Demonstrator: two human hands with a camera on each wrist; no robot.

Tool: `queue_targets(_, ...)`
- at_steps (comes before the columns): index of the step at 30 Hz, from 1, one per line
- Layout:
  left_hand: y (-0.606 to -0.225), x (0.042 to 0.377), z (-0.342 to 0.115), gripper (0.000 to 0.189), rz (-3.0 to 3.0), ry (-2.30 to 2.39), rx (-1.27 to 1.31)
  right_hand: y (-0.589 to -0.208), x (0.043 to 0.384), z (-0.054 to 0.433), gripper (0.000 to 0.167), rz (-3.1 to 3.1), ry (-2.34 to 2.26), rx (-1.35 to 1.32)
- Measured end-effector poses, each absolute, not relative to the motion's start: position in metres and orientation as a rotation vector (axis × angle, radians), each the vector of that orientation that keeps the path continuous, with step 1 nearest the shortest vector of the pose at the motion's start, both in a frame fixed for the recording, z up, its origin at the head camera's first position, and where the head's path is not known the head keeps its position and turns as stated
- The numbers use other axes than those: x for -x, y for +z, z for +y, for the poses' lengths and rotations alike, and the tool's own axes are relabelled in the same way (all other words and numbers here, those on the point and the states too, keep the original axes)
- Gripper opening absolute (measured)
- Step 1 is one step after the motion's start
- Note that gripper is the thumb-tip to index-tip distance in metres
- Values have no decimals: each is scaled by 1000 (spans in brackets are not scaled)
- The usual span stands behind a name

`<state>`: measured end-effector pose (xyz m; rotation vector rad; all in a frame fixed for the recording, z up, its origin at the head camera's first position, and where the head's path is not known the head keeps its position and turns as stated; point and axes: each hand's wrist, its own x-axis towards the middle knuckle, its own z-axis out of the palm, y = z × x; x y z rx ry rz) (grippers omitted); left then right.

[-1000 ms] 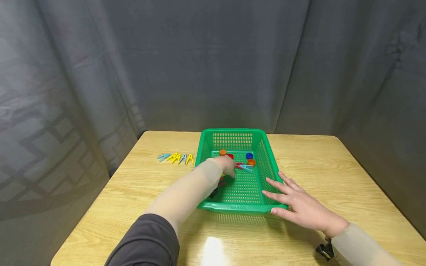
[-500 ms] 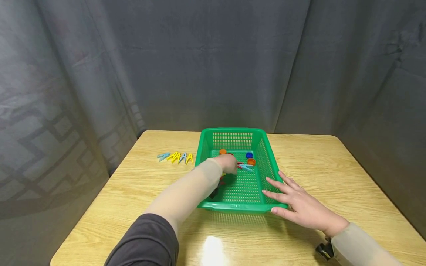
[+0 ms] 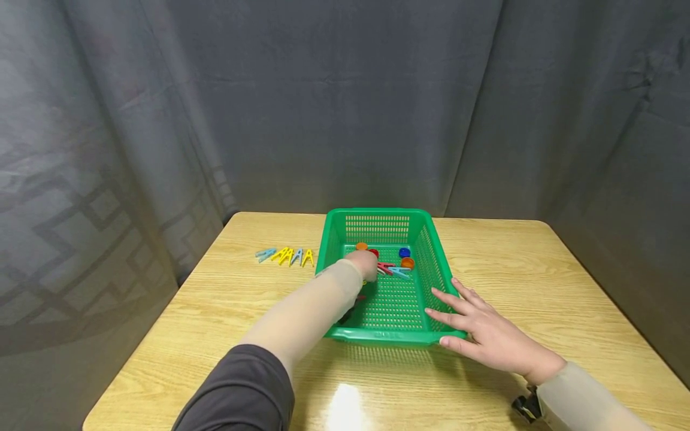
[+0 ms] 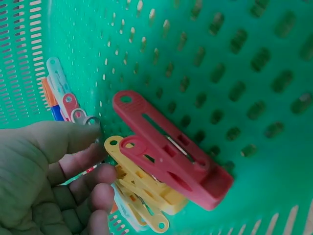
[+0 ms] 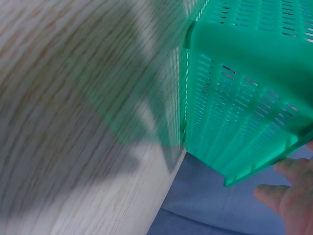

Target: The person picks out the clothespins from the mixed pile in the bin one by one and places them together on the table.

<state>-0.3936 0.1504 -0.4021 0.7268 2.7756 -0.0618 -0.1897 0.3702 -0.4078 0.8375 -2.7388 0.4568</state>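
Observation:
My left hand (image 3: pixel 363 264) reaches into the green basket (image 3: pixel 393 337), its fingers loosely bent. In the left wrist view, its thumb and fingers lie beside a yellow clothespin (image 4: pixel 159 196), with nothing seen gripped between them. A red clothespin (image 4: pixel 171 152) lies across the yellow one, and a light blue one shows partly below. Farther off, red clothespins (image 3: pixel 384 269) and a light blue clothespin (image 3: pixel 399 272) lie together on the basket floor. My right hand (image 3: pixel 485 335) rests on the basket's near right corner with fingers spread.
Blue and orange bottle caps (image 3: pixel 407 263) lie at the basket's right side, with another orange cap (image 3: pixel 362 246) and a red one (image 3: pixel 373 253) toward the back left. Several yellow and blue clothespins (image 3: pixel 286 256) lie in a row on the wooden table left of the basket.
My left hand shifts slightly right, then draws back left, uncovering more of the red clothespins beside the light blue one. The right hand stays put on the basket.

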Motion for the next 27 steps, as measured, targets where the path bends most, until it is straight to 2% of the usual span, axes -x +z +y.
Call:
queue_targets(13,-397,386,149,21,2781,-54,-727,-408,190,371,46,-2744,450,-838)
queue_targets(20,-397,385,147,32,2712,75,-631,-408,190,371,46,-2731,452,-841)
queue_targets(27,-401,391,151,18,2760,11,-700,-409,191,370,46,-2743,445,-836)
